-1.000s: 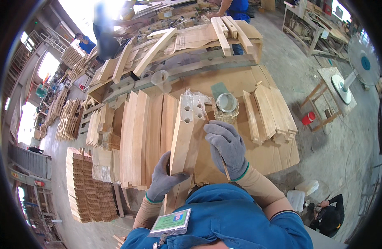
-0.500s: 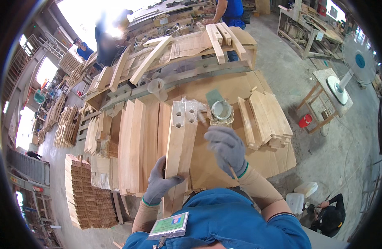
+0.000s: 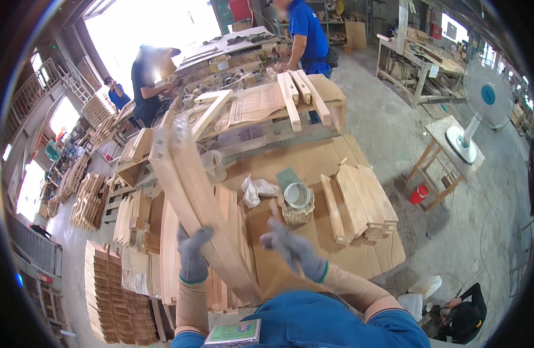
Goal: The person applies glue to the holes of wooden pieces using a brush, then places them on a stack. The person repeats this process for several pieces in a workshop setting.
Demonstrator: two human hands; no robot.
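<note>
My left hand (image 3: 194, 255), in a grey glove, is closed round a pair of long pale wooden pieces (image 3: 200, 203). They lie side by side, tilted with their far ends up to the left; round holes at those ends are blurred. My right hand (image 3: 293, 249), also gloved and smeared by motion, is closed on a thin wooden stick (image 3: 275, 210), whose tip points away from me. Just beyond it stands an open can (image 3: 297, 196) of greyish stuff on a crusted block. A crumpled clear plastic bag (image 3: 256, 191) lies left of the can.
Cardboard (image 3: 278, 272) covers the bench. Wooden pieces (image 3: 362, 200) are stacked at right, more boards (image 3: 169, 255) at left. Beyond is a workbench (image 3: 249, 110) with wooden parts. A fan (image 3: 464, 142) stands on a small table. Co-workers (image 3: 310, 37) are at the back; another person (image 3: 465, 313) is low at right.
My left hand has swung the wooden pieces leftward, tilting their far ends to the left. The right hand has moved slightly left and nearer me. The view has tipped upward.
</note>
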